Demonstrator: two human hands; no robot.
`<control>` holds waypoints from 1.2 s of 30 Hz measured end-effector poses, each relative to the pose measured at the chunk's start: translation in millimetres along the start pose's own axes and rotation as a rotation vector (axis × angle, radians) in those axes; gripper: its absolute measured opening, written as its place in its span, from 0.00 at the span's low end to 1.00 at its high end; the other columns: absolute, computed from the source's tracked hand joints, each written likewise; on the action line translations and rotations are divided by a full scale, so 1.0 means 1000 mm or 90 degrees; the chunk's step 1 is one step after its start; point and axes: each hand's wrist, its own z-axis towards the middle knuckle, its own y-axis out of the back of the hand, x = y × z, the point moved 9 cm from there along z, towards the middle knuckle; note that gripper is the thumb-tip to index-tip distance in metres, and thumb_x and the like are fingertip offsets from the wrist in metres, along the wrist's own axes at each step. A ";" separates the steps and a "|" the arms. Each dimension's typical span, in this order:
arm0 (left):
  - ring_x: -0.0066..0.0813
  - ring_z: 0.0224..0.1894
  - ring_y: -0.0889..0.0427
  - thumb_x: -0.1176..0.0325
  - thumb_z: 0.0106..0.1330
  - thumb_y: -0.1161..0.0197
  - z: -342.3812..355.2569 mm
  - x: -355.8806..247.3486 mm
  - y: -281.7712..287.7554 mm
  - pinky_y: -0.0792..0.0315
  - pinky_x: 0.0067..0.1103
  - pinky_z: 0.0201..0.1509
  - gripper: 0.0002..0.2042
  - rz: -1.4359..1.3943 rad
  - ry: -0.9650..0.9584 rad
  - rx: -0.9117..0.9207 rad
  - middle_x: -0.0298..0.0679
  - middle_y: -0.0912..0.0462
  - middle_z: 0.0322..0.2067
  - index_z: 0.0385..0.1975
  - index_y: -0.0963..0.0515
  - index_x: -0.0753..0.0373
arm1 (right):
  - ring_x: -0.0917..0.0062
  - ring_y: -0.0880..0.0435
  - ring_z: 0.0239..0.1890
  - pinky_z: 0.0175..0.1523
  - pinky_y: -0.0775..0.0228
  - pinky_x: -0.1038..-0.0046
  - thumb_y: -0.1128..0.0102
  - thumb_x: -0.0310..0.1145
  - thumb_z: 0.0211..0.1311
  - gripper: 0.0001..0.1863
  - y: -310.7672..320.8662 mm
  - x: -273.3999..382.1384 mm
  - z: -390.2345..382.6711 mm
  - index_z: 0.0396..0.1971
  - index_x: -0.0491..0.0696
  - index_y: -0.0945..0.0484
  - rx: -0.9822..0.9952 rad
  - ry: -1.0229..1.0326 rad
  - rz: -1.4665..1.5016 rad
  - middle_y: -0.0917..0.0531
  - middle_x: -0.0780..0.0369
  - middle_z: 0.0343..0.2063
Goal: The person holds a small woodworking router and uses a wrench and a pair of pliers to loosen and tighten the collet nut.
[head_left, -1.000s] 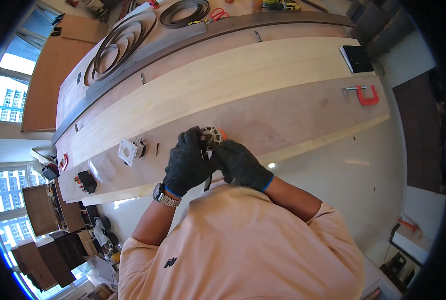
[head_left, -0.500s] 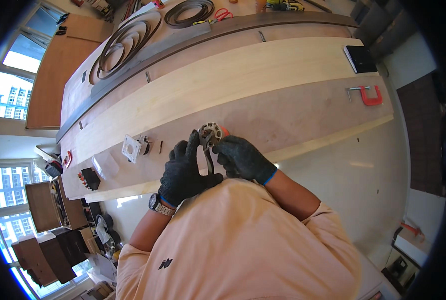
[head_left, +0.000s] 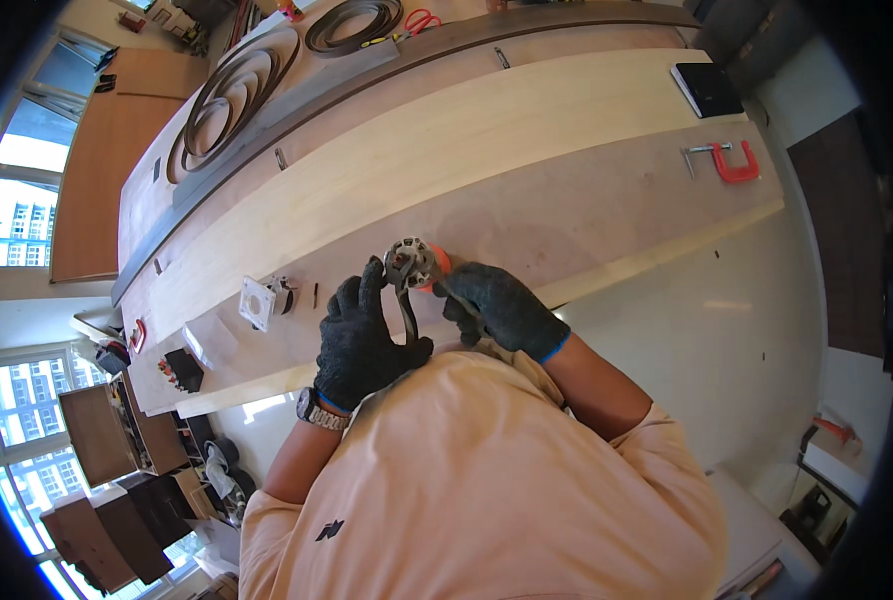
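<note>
Both my hands wear dark knit gloves. In front of me at the table's near side is a power tool motor, with a round metal face and an orange-red body. A curved flat metal wrench runs from the centre of that face down towards my body. My left hand is round the wrench, thumb at its lower end and index finger up beside the motor. To the right of the motor, my right hand has its fingers closed on a slim grey metal tool, mostly covered by the glove.
Left of my hands lie a router base, a small dark bit, a clear plastic bag and a black block of bits. A long pale board crosses the table. A red clamp and black notebook lie right.
My right hand has drawn away from the motor's centre towards the right and down. More of the orange-red body shows. The whole view has shifted slightly.
</note>
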 end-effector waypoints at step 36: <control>0.59 0.60 0.26 0.54 0.43 0.19 0.004 -0.004 0.014 0.29 0.46 0.62 0.51 0.028 -0.009 0.074 0.55 0.26 0.59 0.70 0.36 0.60 | 0.64 0.14 0.30 0.39 0.23 0.61 0.31 0.39 0.63 0.12 -0.019 0.060 0.015 0.35 0.45 0.17 -0.019 0.171 -0.685 0.15 0.54 0.27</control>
